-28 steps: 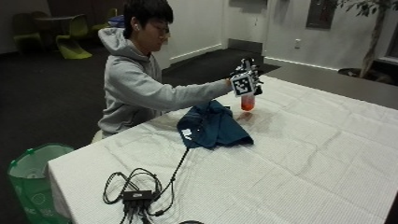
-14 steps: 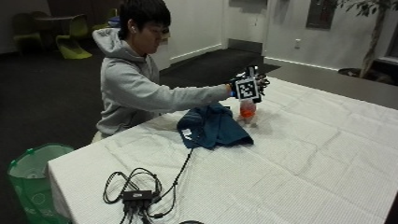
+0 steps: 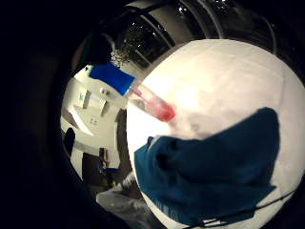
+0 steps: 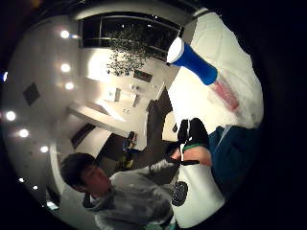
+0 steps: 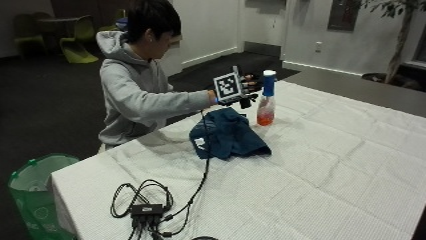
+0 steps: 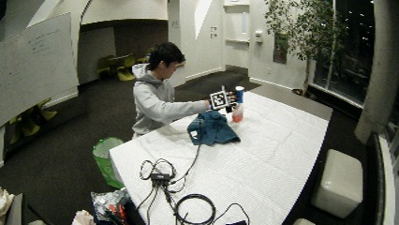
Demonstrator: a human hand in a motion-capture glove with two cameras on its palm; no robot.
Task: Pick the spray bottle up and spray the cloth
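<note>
- Fingers (image 5: 250,80) of the gloved right hand (image 5: 245,89) were raised just beside the blue cap of the spray bottle (image 5: 265,105); could not tell whether they touched it, or whether they were curled or straight.
- Spray bottle stood upright on the white-covered bench (image 5: 346,165), reddish liquid in its lower part, blue top.
- Both palm views showed the bottle (image 3: 151,102) (image 4: 201,72) apart from the palm, standing on the bench.
- Dark blue cloth (image 5: 226,134) lay crumpled on the bench just beside the bottle, toward the person.
- Person in a grey hoodie (image 5: 136,95) sat at the bench edge, right arm stretched forward.
- Green bag (image 5: 36,192) stood on the floor by the bench corner.
</note>
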